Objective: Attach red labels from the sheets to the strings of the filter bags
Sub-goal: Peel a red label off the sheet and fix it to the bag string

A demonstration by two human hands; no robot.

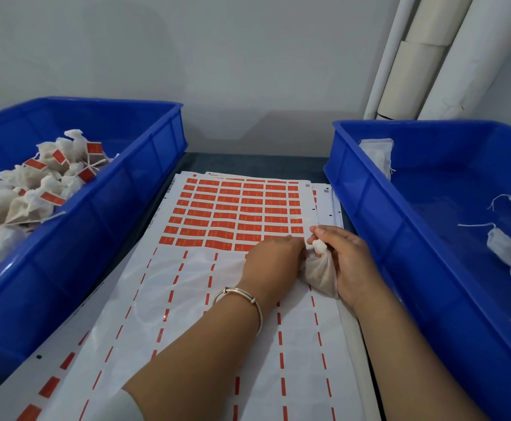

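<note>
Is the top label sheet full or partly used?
Partly used: the label sheet keeps red labels only in its far half; near rows are bare backing.

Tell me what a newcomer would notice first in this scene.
The block of red labels on the white sheet at centre, where the left hand and right hand meet over a filter bag. Then two blue bins: the left bin holds labelled bags, the right bin unlabelled ones.

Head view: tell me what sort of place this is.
Probably a small packing or labelling bench in a workshop. A label sheet lies between two blue crates: the left crate holds tagged bags, the right crate untagged ones. The right hand holds a bag.
</note>
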